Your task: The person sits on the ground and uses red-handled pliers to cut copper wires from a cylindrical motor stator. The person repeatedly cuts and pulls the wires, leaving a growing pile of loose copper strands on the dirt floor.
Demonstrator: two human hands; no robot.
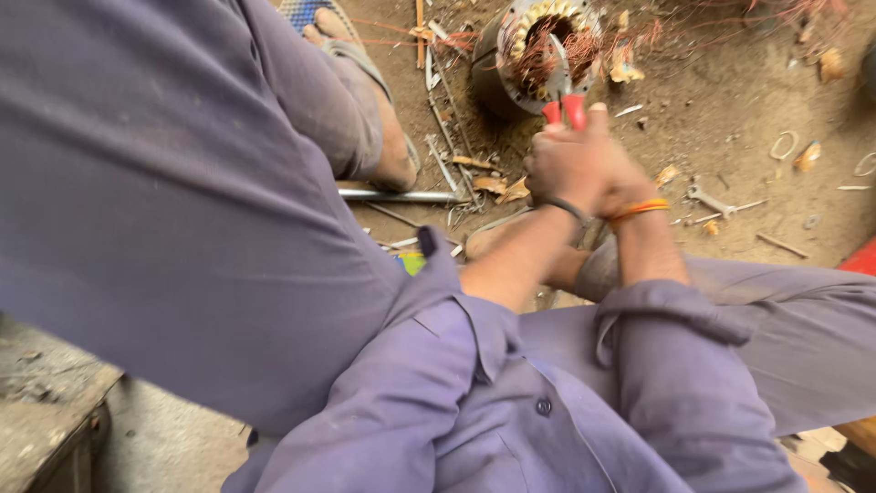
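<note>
Two hands: left hand [568, 169] and right hand [610, 173] are closed tight together on red-handled pliers [564, 102], just below the motor shell [538, 50].
Done: many copper wires [547, 46] are pulled loose.
Left: more wire is packed inside the motor shell.

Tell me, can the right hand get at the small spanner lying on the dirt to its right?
Probably yes: the spanner lies in the open beside the right hand, nothing between them, though both hands now grip the red-handled pliers.
</note>
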